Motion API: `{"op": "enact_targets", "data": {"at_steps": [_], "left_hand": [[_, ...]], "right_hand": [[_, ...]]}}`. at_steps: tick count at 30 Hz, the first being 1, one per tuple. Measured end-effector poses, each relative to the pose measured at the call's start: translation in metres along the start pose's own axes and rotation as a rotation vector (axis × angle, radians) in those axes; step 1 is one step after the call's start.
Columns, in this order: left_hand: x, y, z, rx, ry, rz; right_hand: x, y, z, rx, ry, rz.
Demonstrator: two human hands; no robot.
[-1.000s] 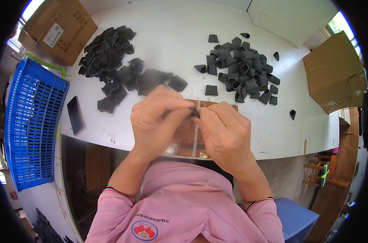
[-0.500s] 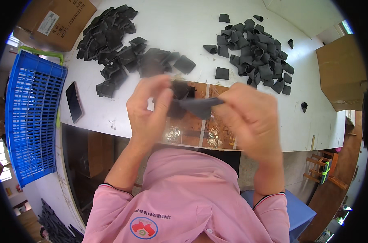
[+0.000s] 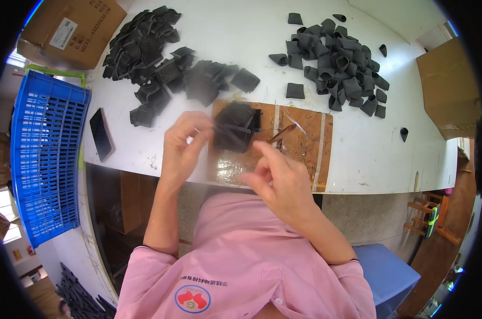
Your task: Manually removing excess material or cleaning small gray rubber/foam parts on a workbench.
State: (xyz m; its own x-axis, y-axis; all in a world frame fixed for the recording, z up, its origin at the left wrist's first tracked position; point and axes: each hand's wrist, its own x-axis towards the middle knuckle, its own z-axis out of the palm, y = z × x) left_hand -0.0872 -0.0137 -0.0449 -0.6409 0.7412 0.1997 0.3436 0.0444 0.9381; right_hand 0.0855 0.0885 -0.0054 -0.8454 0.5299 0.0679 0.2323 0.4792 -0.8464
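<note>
A stack of flat black pieces (image 3: 235, 112), fabric or foam by their look, lies on a brown board (image 3: 315, 149) at the table's front edge. My left hand (image 3: 183, 146) is beside the stack, thumb and fingertip pinched at the corner of a blurred black piece (image 3: 231, 139). To the right of that piece, my right hand (image 3: 286, 183) is empty, with thumb and forefinger apart. On the board lie a slim brown tool (image 3: 281, 134) and a thin white stick (image 3: 295, 122).
Flat black pieces heap (image 3: 140, 50) at the back left. Black rolled, tube-like pieces (image 3: 342, 66) pile at the back right. A phone (image 3: 100, 134), a blue basket (image 3: 49, 159) and a cardboard box (image 3: 71, 32) stand left. Another box (image 3: 448, 87) is right; a blue stool (image 3: 384, 276) sits below.
The black piece stretched between my hands has left my right hand. That hand has moved left and down, its fingers parting. The tool and stick on the board are now uncovered.
</note>
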Motion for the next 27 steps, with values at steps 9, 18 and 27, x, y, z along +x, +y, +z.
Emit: {"op": "enact_targets", "data": {"at_steps": [9,18,27], "left_hand": [[-0.030,0.044,0.044,-0.388,0.200,-0.199],[-0.033,0.051,0.041,-0.538,0.104,-0.463],[-0.029,0.029,0.033,-0.174,0.119,-0.278]], "right_hand": [[0.007,0.009,0.011,-0.387,0.380,-0.347],[0.010,0.015,0.024,-0.441,0.342,-0.406],[0.010,0.007,0.023,-0.093,0.137,-0.170]]}}
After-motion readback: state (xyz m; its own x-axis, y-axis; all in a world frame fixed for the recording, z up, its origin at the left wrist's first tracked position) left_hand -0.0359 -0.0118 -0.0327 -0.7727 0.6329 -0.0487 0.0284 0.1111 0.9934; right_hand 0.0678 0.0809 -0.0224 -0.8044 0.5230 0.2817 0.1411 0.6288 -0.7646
